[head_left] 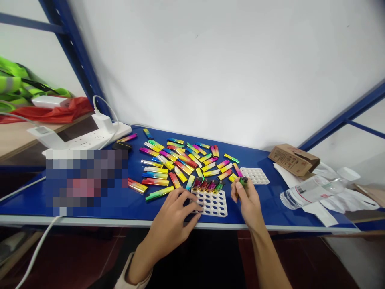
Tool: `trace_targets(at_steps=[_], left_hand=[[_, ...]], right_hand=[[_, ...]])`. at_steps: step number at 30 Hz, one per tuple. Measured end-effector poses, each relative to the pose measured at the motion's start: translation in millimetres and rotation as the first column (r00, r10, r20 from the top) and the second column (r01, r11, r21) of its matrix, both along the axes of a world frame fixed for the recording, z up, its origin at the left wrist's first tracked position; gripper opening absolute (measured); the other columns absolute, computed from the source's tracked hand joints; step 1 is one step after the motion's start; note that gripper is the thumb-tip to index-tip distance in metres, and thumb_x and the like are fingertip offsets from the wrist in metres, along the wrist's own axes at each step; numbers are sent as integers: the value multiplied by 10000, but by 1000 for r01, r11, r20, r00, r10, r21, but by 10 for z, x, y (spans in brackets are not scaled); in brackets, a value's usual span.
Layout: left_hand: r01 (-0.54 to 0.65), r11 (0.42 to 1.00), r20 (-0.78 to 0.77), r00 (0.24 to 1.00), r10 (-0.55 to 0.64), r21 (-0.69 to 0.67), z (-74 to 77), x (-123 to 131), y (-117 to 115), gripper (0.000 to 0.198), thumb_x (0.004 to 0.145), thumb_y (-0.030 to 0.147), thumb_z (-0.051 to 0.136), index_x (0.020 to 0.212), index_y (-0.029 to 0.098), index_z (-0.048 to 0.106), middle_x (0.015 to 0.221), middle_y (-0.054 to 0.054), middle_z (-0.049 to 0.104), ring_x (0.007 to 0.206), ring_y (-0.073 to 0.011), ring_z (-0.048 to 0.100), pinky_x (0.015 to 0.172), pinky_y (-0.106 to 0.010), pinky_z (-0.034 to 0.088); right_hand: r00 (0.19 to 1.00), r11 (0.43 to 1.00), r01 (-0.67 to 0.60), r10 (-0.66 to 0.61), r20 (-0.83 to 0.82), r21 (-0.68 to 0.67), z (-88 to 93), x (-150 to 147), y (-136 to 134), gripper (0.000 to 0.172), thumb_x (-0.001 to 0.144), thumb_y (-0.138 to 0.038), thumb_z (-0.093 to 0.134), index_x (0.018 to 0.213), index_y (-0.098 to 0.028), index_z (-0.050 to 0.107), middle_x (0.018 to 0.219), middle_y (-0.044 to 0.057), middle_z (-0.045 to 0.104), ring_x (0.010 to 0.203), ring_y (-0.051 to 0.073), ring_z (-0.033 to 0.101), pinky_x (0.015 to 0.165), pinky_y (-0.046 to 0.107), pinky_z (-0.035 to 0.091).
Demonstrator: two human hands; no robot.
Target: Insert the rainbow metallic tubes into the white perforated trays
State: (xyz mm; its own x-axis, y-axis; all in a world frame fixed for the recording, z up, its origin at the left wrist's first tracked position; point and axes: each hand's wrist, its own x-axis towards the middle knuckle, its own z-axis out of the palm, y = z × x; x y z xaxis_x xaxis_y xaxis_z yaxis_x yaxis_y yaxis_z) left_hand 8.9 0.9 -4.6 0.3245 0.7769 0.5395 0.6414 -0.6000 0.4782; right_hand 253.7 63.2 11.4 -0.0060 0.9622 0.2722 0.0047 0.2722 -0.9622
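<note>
1. The right hand (248, 198) is closed around a slim metallic green-and-gold lighter (243, 182), its green end showing above the fingers; the grip hides most of the body.
2. The main relation: a white moulded plastic tray (217, 204), perforated in rows, lies to the left of the right hand, with a strip of bench between them. The held lighter's long axis looks roughly upright, slightly tilted.
3. The left hand (176, 208) is nearer the tray: its fingertips touch the left side, fingers partly spread, thumb by the near left corner. I cannot tell whether they pinch the edge or only rest there.
4. A short row of shiny red, magenta and green standing lighters (206, 186) with dark tops rises from the tray's far side; the nearer rows show oval holes.
5. Beyond, many loose foil-bright lighters (186, 165), slender and flat-sided, lie on their sides at mixed angles, fading through yellow, pink, blue and green.
6. The bench (258, 212) has a smooth, glossy blue top and a pale front edge. To the right are a second white perforated tray (255, 175), a brown cardboard box (293, 159) and a clear plastic bottle (309, 188) on its side.
</note>
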Motion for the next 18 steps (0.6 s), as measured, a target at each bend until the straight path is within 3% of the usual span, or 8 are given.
trace_targets(at_steps=[2,5,13,18], left_hand=[[-1,1000,2,1000,1,1,2,2,1,107,998,225,597,1066,255,675,1156,-32,628,1194,-235,485,1055,-450,428],[2,1000,1,1000,-2,-5,3,0,-2,109,1004,225,589,1067,257,672,1157,-29,626,1194,-231,484,1056,-450,425],[-4,1000,-7,1000,4,-7,3,-13,-3,112,1002,225,591,1063,256,680,1158,-35,629,1195,-236,487,1060,-454,422],[-6,1000,-7,1000,6,-5,-4,-7,-4,107,999,230,598,1060,256,681,1162,-33,630,1200,-239,490,1061,-454,426]], right_hand=[[992,997,19,-28,123,70,19,13,-1,218,987,-422,633,1022,-207,621,881,35,619,781,156,583,751,310,488],[973,991,15,-44,226,132,12,47,6,200,969,-371,669,1073,-203,697,1065,78,690,1060,225,633,965,362,482],[974,998,-13,1,225,54,-15,30,15,308,930,-400,714,1173,-213,741,1122,100,725,1023,257,682,880,369,551],[971,999,-23,12,237,45,-24,-13,22,341,927,-419,712,1183,-197,744,1167,104,722,1093,270,684,941,377,555]])
